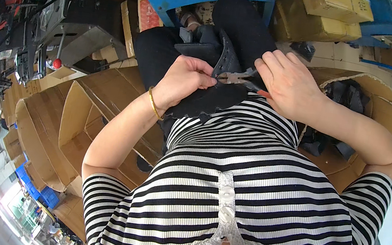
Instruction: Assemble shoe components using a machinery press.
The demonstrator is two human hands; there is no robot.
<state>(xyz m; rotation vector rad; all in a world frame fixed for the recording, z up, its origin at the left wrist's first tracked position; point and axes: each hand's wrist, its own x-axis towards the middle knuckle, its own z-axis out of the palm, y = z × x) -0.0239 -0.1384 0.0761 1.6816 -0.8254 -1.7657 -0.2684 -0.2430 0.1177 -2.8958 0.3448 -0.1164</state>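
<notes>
My right hand (289, 81) is gripping the pliers (235, 78), whose long axis is running crosswise toward my left hand (182, 82). That one is pinching the black piece (223, 98), lying before my striped shirt (273, 186); the pliers' tip is pointing just beside the pinch.

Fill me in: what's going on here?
A black piece of material is being worked by hand. The left hand pinches its edge, while the right hand grips pliers whose metal head is at the same spot. Whether the jaws have closed on it is too small to tell. To the right, an open cardboard box holds dark pieces.
</notes>
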